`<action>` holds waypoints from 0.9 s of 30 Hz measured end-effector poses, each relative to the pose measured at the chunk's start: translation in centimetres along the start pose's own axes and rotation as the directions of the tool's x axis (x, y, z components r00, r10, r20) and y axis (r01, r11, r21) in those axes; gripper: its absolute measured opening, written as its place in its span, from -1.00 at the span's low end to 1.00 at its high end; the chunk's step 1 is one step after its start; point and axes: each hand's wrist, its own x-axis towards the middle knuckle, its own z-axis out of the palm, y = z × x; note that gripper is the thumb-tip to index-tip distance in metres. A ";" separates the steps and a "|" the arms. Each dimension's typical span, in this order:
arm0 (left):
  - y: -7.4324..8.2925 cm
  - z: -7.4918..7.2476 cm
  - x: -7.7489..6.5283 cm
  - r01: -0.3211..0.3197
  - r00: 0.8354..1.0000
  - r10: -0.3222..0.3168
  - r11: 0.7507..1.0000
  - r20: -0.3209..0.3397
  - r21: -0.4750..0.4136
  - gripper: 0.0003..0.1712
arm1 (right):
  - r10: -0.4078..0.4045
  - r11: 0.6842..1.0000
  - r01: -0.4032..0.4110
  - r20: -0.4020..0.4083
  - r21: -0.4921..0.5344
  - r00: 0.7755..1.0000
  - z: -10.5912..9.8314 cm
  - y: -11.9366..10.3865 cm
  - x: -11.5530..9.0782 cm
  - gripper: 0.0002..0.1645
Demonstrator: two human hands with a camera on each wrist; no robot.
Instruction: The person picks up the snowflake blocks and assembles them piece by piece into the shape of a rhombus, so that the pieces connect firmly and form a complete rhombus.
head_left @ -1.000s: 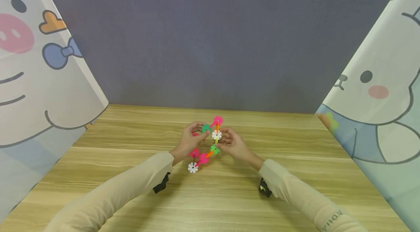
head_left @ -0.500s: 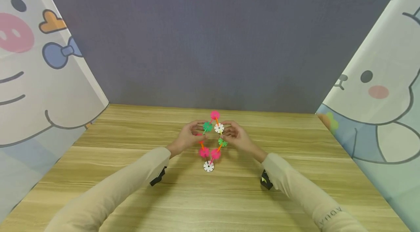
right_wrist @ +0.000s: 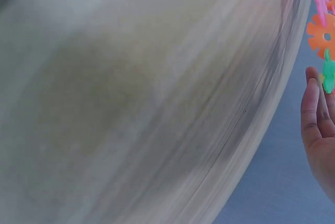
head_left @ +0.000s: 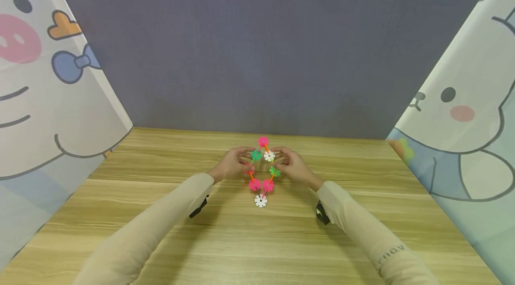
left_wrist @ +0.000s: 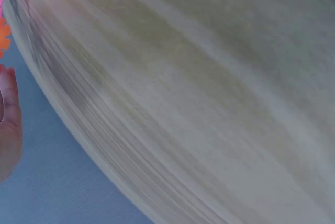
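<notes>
A closed loop of notched plastic snowflake discs hangs in front of me in the head view, with a pink disc (head_left: 263,142) at the top and a white disc (head_left: 260,201) at the bottom. My left hand (head_left: 232,163) pinches its left side, near a dark green disc (head_left: 256,155). On the opposite side my right hand (head_left: 295,168) pinches the loop by a light green disc (head_left: 275,171), below another white disc (head_left: 269,155). Orange discs join several of these edge-on. The right wrist view shows one orange disc (right_wrist: 320,36) above the fingers. Exact finger contact is partly hidden.
A wood-grain tabletop (head_left: 257,244) lies under both arms. Behind it stands a dark grey panel (head_left: 257,52). Cartoon-printed side panels flank the table, a pig panel (head_left: 48,110) on the left and another panel (head_left: 474,142) on the right.
The loop has turned from a skewed, twisted pose to face me as an upright diamond. Its bottom white disc has swung to the right. Both hands keep their hold and have shifted only slightly.
</notes>
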 end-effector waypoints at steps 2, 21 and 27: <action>0.0 0.0 0.2 0.006 1.000 -0.006 1.000 -0.005 0.014 -0.32 | -0.006 1.000 0.006 0.000 -0.031 1.000 0.0 1.0 0.4 -0.47; -0.9 0.3 0.9 0.052 0.999 -0.052 0.989 -0.003 0.140 -0.42 | 0.157 0.977 -0.150 0.035 -0.149 0.987 0.6 2.0 1.8 -0.57; -1.0 0.5 0.8 0.069 0.998 -0.069 0.986 -0.004 0.150 -0.42 | 0.174 0.971 -0.165 0.040 -0.172 0.984 0.7 2.3 1.7 -0.56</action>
